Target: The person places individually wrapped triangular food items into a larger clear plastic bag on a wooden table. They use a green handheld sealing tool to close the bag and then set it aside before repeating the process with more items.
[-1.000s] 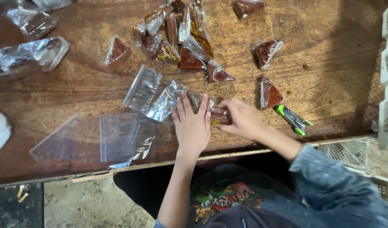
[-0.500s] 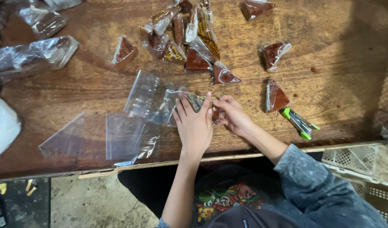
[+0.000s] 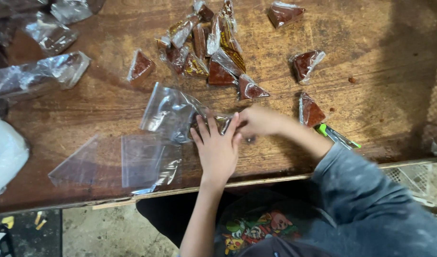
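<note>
Shifted slightly right along the worn wooden counter (image 3: pixel 380 95) since earlier: left hand (image 3: pixel 218 150), fingers spread flat, pressing a crinkled clear plastic bag (image 3: pixel 168 112). Right hand (image 3: pixel 259 121), blurred, pinching the bag's mouth beside it; exact grip cannot tell. Beyond the bag, glossy triangular brown packets (image 3: pixel 213 47). Right of it, green-tipped cutter (image 3: pixel 337 137).

Packets (image 3: pixel 213 43) behind bag (image 3: pixel 168 112) on table (image 3: pixel 371 28)
</note>
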